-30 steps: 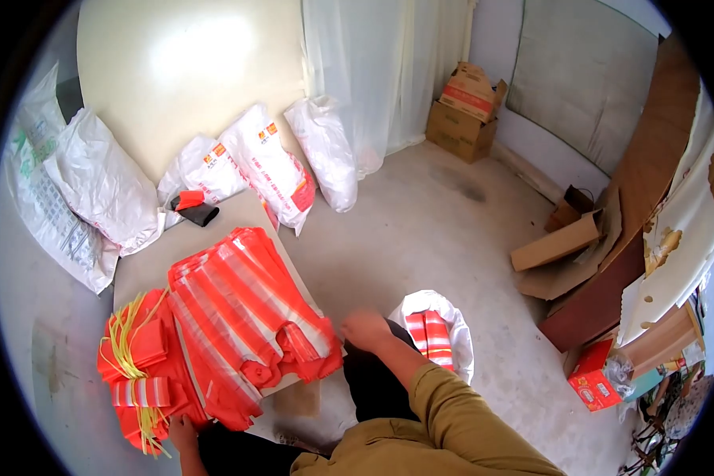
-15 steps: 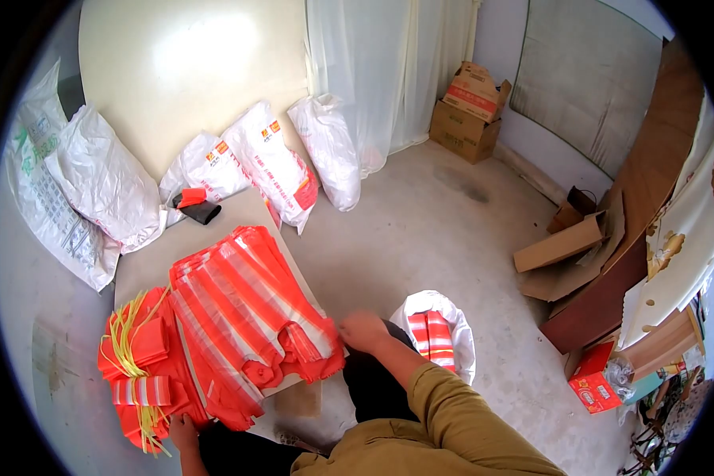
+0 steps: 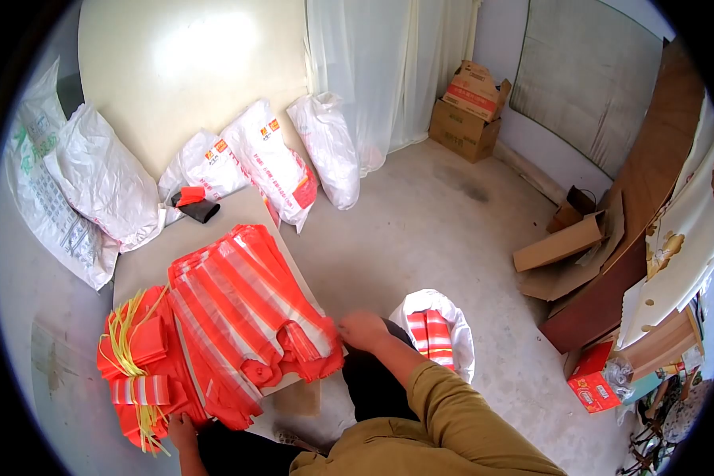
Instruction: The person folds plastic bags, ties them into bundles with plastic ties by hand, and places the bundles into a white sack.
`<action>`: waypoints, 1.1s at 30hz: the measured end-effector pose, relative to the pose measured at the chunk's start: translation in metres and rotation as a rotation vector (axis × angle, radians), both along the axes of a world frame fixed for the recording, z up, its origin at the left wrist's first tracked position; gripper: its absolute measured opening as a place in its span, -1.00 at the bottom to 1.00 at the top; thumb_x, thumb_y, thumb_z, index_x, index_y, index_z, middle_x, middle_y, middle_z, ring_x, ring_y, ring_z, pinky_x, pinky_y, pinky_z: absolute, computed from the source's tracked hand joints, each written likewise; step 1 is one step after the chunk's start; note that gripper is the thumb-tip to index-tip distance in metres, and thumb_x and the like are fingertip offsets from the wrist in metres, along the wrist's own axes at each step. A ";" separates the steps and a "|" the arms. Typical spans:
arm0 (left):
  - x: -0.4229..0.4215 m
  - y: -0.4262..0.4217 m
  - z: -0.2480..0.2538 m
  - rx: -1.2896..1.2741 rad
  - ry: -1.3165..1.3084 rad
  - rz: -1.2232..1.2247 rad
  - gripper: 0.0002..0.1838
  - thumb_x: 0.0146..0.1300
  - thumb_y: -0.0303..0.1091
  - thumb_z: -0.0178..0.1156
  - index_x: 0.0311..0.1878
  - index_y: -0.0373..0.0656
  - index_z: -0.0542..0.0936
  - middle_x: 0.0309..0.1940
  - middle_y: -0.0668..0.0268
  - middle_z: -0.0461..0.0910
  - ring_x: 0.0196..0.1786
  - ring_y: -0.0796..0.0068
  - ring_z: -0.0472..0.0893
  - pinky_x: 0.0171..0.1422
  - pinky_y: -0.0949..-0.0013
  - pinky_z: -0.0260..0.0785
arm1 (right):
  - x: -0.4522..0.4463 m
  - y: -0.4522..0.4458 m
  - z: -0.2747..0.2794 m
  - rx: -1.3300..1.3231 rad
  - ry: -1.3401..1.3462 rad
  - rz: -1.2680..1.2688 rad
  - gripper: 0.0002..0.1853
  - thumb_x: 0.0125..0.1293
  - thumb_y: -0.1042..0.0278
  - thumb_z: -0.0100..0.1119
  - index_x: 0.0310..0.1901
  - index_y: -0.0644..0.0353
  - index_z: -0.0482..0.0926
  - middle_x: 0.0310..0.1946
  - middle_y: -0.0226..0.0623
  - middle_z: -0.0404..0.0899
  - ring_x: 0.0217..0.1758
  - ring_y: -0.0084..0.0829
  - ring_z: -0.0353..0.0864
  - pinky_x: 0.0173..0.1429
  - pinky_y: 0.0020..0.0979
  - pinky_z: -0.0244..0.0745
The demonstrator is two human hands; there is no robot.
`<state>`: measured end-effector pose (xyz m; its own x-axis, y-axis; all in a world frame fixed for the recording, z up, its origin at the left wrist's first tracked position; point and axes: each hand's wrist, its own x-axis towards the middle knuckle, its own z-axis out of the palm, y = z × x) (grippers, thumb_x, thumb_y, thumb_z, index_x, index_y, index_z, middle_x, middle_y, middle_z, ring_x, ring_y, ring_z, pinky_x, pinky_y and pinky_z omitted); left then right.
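Observation:
A fanned stack of red-and-white striped plastic bags [image 3: 238,297] lies on a low table [image 3: 147,266] in front of me. My right hand [image 3: 362,330] is at the stack's right edge, its fingers curled against the bag edges and slightly blurred. At the lower left, my left hand [image 3: 183,431] touches the border of the red plastic; its fingertips are partly hidden. Just above it sit a folded striped bundle [image 3: 141,390] and a folded red bundle [image 3: 144,347]. Yellow strips of tie [image 3: 121,337] lie across these bundles.
Beside my right leg stands an open white sack [image 3: 464,337] holding striped bundles [image 3: 430,337]. Full white sacks [image 3: 103,178] lean along the wall behind the table. Cardboard boxes [image 3: 464,131] are stacked in the far corner, and an opened carton [image 3: 559,242] lies at the right.
The view has shifted very slightly. Both hands stay in nearly the same places, and the stack looks unchanged.

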<state>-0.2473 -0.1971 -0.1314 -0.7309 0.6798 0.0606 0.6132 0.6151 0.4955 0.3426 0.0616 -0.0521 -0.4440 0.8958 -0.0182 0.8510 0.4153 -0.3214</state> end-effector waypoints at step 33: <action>0.030 0.003 0.035 -0.042 0.046 -0.031 -0.67 0.41 -0.15 0.20 -0.19 -0.28 0.70 -0.24 -0.06 0.72 -0.15 -0.14 0.70 -0.02 -0.03 0.54 | 0.004 -0.002 -0.002 0.058 0.064 -0.002 -0.73 0.33 0.09 0.19 -0.18 0.04 0.78 -0.16 -0.11 0.76 -0.05 0.03 0.73 0.06 0.01 0.64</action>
<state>-0.2176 -0.1946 -0.0960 -0.7066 0.7046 0.0648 0.6540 0.6153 0.4401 0.3465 0.0594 -0.0546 -0.4406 0.8956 0.0617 0.8306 0.4328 -0.3504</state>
